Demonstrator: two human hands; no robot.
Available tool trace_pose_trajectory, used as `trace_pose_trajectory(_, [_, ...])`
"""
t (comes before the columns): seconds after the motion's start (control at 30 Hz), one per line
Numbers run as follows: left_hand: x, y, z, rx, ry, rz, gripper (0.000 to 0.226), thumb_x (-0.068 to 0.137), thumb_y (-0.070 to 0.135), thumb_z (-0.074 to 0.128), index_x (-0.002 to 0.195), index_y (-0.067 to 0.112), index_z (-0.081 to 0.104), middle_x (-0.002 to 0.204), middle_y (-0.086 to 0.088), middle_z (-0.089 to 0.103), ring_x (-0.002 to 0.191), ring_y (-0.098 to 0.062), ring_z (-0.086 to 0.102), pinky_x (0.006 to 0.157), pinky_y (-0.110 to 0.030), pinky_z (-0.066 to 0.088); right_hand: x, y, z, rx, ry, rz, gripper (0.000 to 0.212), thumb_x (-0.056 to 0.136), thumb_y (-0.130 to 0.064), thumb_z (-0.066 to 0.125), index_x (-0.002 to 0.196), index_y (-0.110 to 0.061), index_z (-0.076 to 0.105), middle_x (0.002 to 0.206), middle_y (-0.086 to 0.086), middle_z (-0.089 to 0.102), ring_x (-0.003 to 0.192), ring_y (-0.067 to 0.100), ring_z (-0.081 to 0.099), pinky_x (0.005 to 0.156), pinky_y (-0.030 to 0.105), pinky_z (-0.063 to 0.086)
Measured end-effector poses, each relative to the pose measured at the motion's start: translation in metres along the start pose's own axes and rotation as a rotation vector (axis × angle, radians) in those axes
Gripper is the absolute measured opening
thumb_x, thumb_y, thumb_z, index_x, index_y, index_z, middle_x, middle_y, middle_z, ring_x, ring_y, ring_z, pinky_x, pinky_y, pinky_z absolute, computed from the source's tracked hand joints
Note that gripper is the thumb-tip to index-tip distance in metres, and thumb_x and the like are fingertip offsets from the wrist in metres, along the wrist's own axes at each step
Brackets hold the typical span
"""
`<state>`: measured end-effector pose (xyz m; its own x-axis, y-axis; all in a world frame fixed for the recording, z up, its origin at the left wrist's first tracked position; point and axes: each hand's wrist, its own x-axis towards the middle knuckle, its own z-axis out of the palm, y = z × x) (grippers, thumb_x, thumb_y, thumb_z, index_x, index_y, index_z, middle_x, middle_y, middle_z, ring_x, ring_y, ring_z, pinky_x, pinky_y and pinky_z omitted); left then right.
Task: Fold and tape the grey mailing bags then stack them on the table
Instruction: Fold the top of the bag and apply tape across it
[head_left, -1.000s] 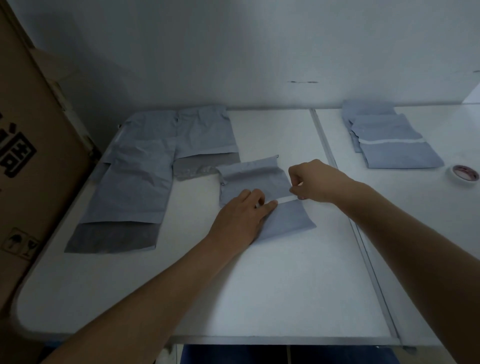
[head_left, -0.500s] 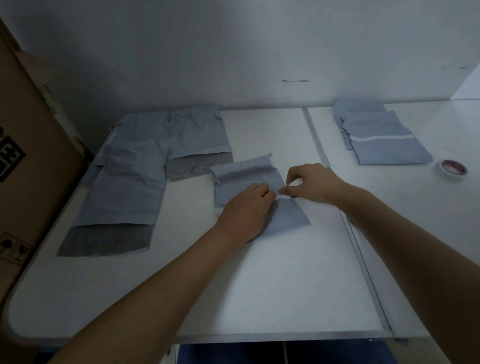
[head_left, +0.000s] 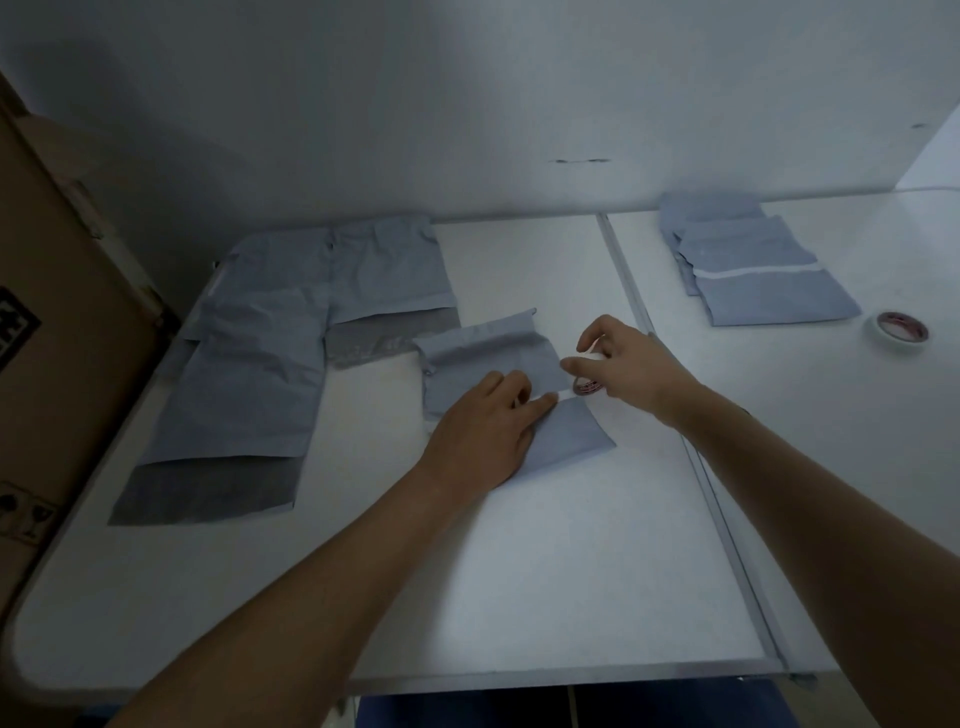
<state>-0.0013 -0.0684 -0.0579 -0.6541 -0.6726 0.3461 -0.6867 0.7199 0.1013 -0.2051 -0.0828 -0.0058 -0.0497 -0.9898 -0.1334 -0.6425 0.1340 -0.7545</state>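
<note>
Head view: the left hand (head_left: 480, 434) lies flat, fingers spread, pinning a folded grey bag (head_left: 511, 387) on the bench (head_left: 519, 571). Just right of that grip, the right hand (head_left: 623, 364) pinches a small tape roll (head_left: 587, 385) at the fold. Far right sits a finished, taped stack (head_left: 753, 270); left, two unfolded bags (head_left: 291, 358) wait.

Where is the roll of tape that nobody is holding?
In the head view, the loose tape roll lies flat on the table at the far right, just right of the stack of folded bags, well clear of both hands.
</note>
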Motion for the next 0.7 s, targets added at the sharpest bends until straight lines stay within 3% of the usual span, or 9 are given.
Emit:
trace_pose_trajectory(0.2, [0.0,0.0022,-0.0005,0.01,-0.018,-0.021,0.043,0.093,0.027,0.037,0.125,0.016,0.063,0.097,-0.007,0.055,0.082,-0.022,0.051,0.058,-0.029,0.042,-0.0015,-0.0029,-0.0033,-0.14,0.02,-0.071,0.032,0.088,-0.032,0.068,0.107,-0.014,0.049,0.096,0.0,0.052,0.067,0.0,0.054,0.053,0.008,0.033])
trace_pose_trajectory(0.33, [-0.0005,0.003,0.0,0.008,-0.025,-0.028,0.044,0.092,0.027,0.036,0.124,0.015,0.064,0.097,-0.007,0.055,0.082,-0.022,0.05,0.058,-0.03,0.043,-0.0021,-0.0024,-0.0035,-0.132,0.004,-0.059,0.029,0.087,-0.029,0.068,0.104,-0.017,0.048,0.103,0.004,0.054,0.072,0.012,0.068,0.063,0.021,0.043])
trace_pose_trajectory(0.47, [-0.0009,0.0029,-0.0002,0.001,-0.016,-0.025,0.042,0.093,0.026,0.037,0.124,0.015,0.064,0.097,-0.007,0.056,0.081,-0.021,0.051,0.058,-0.03,0.044,-0.0023,-0.0025,-0.0047,-0.195,-0.004,-0.066,0.028,0.087,-0.03,0.068,0.1,-0.019,0.046,0.095,0.011,0.061,0.077,0.026,0.069,0.072,0.036,0.053])
trace_pose_trajectory(0.7, [-0.0015,0.0044,-0.0015,0.006,-0.005,-0.003,0.042,0.093,0.024,0.036,0.123,0.013,0.063,0.097,-0.009,0.057,0.08,-0.023,0.052,0.058,-0.03,0.046,-0.0047,-0.0026,-0.0044,-0.259,0.008,-0.087,0.027,0.087,-0.033,0.066,0.1,-0.02,0.046,0.093,0.012,0.062,0.08,0.03,0.066,0.072,0.038,0.053])
